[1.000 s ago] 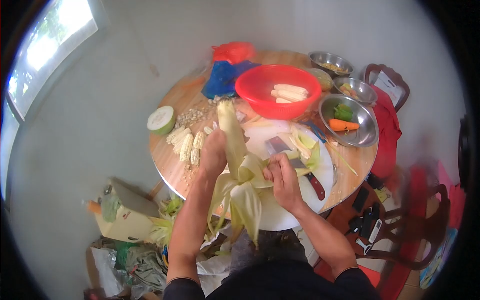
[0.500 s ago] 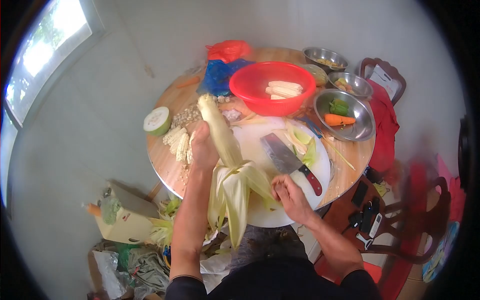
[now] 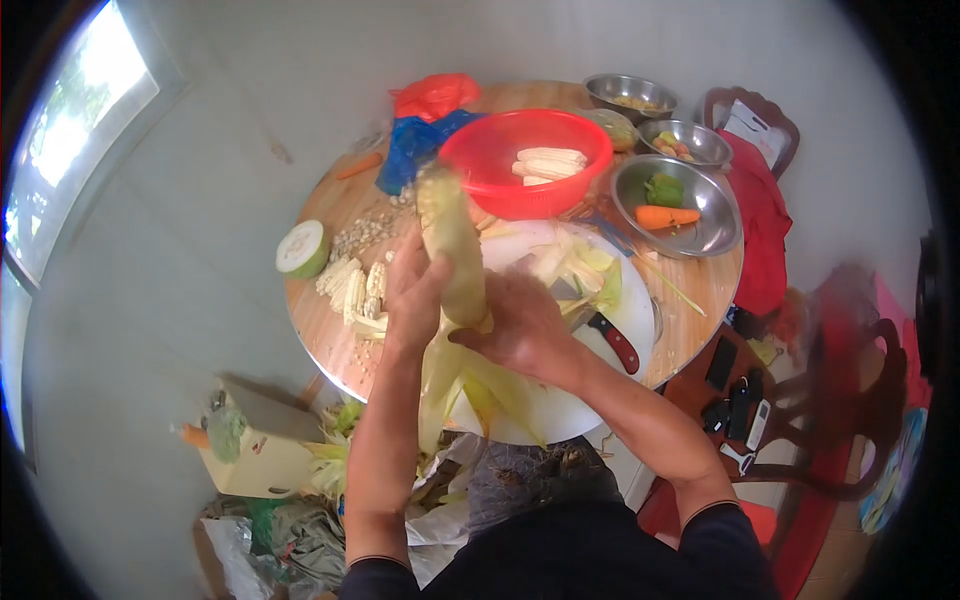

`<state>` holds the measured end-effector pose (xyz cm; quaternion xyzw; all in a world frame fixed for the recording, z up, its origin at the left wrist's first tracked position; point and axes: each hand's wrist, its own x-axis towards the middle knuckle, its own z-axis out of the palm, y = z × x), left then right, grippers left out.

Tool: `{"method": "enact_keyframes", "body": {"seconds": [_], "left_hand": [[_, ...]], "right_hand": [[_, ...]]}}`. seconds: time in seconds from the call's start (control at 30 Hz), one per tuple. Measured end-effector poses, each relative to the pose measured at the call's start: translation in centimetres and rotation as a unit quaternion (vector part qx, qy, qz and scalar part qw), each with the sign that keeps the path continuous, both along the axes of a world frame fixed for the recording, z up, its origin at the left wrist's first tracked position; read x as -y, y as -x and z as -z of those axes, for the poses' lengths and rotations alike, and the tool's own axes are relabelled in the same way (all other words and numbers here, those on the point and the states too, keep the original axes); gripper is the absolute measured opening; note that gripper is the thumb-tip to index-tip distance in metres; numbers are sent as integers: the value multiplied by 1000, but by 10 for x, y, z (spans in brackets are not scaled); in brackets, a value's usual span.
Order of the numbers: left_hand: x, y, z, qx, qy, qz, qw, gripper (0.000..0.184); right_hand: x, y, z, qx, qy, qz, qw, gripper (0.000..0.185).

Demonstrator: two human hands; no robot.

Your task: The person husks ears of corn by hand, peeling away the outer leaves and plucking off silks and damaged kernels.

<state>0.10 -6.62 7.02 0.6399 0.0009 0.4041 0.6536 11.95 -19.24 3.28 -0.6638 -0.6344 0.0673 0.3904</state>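
An ear of corn point(image 3: 455, 245) stands nearly upright, slightly blurred, with pale green husk leaves point(image 3: 470, 385) hanging from its lower end over the board. My left hand point(image 3: 415, 290) is wrapped around its left side. At its lower right, my right hand point(image 3: 525, 325) is closed against the husk, fingers partly hidden. Beneath lies a round white cutting board point(image 3: 635, 320). A cleaver point(image 3: 613, 340) rests there, its blade mostly covered by my right hand and husk scraps point(image 3: 590, 270). Several bare cobs point(image 3: 355, 290) lie left of my left hand.
A red plastic basin point(image 3: 480, 190) holding corn cobs stands at the back. Metal bowls point(image 3: 730, 215) line the right side, one with a carrot point(image 3: 667, 217) and green pepper. A cut gourd point(image 3: 303, 248) sits at the left edge. A chair point(image 3: 840, 470) stands right.
My right hand has moved up and left from the hanging leaves to the lower part of the corn. The husk leaves have shifted, and the cleaver's blade is now mostly hidden.
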Motion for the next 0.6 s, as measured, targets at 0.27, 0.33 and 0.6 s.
{"method": "enact_keyframes", "body": {"seconds": [0.27, 0.33, 0.6], "left_hand": [[-36, 7, 19, 122, 138, 65, 981, 55], [-28, 6, 30, 88, 166, 7, 982, 61], [-30, 17, 59, 7, 103, -54, 993, 61]], "right_hand": [[-12, 24, 17, -162, 92, 90, 978, 73], [-15, 29, 25, -167, 79, 109, 977, 71], [3, 22, 15, -31, 43, 70, 996, 65]]}}
